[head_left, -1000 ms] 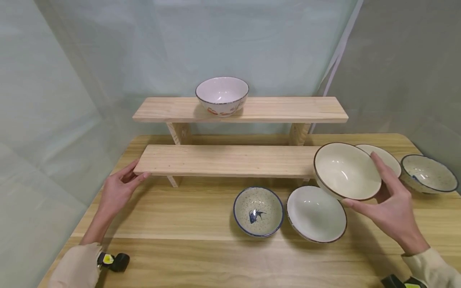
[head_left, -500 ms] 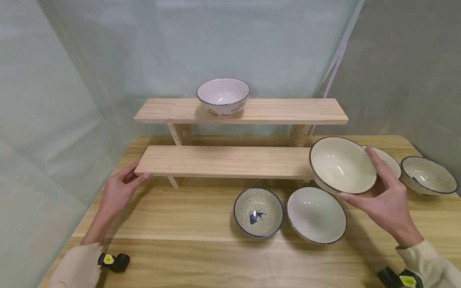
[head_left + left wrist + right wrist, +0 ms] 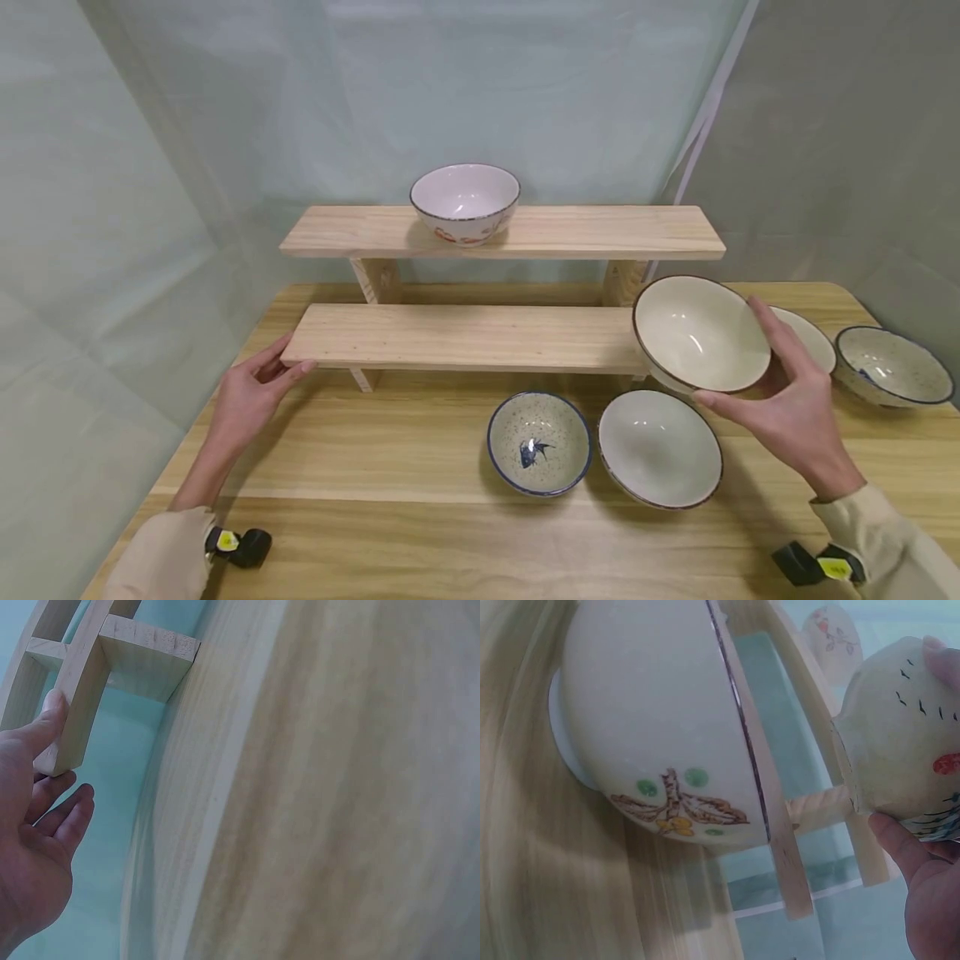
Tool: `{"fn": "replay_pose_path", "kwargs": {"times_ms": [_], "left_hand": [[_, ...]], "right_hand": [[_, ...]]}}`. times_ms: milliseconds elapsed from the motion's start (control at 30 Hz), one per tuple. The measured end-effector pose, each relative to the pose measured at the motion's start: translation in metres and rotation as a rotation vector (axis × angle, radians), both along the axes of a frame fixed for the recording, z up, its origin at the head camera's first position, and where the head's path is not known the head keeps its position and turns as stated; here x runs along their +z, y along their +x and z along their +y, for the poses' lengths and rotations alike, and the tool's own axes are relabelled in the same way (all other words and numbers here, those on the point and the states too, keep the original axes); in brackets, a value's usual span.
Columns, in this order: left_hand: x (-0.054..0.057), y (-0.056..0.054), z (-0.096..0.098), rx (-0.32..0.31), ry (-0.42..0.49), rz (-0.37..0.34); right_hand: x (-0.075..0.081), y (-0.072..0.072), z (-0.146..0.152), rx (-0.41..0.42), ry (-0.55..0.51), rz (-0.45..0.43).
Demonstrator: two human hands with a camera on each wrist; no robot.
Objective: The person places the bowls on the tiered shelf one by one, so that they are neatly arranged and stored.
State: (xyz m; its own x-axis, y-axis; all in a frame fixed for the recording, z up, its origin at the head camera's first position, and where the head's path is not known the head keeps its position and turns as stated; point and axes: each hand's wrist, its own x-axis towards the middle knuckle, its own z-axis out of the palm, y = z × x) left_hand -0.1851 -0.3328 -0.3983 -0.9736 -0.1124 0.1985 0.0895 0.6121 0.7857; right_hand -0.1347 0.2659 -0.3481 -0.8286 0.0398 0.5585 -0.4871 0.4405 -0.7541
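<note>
My right hand [image 3: 798, 417] grips a cream bowl [image 3: 701, 333] with a dark brown rim, thumb at its near side and fingers at its far right. The bowl is tilted, in the air over the right end of the lower board of a two-tier wooden shelf [image 3: 457, 337]. In the right wrist view, the held bowl [image 3: 900, 742] shows black marks and a red patch outside. My left hand [image 3: 247, 400] holds the lower board's left end; the left wrist view shows its thumb [image 3: 49, 720] against the wood. A white bowl [image 3: 465, 200] with red decoration stands on the upper board.
On the table [image 3: 360, 542], before the shelf, stand a speckled blue-rimmed bowl [image 3: 538, 467] with a blue fish and a white brown-rimmed bowl [image 3: 660, 450]. Further right are a partly hidden pale bowl [image 3: 810, 337] and another speckled bowl [image 3: 892, 367]. Pale sheeting [image 3: 225, 125] hangs behind.
My right hand has carried the cream bowl left and slightly away from me, over the lower board's right end. The left hand stays on the shelf's left end.
</note>
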Motion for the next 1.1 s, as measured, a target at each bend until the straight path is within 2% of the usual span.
{"fn": "replay_pose_path", "kwargs": {"times_ms": [600,1100], "left_hand": [[0.000,-0.001,0.001,-0.003,-0.004,0.009],[0.001,0.001,0.002,-0.007,0.007,0.023]], "right_hand": [[0.007,-0.013,-0.011,0.039,-0.011,-0.016],[0.014,-0.024,-0.017,0.155,-0.162,-0.006]]}}
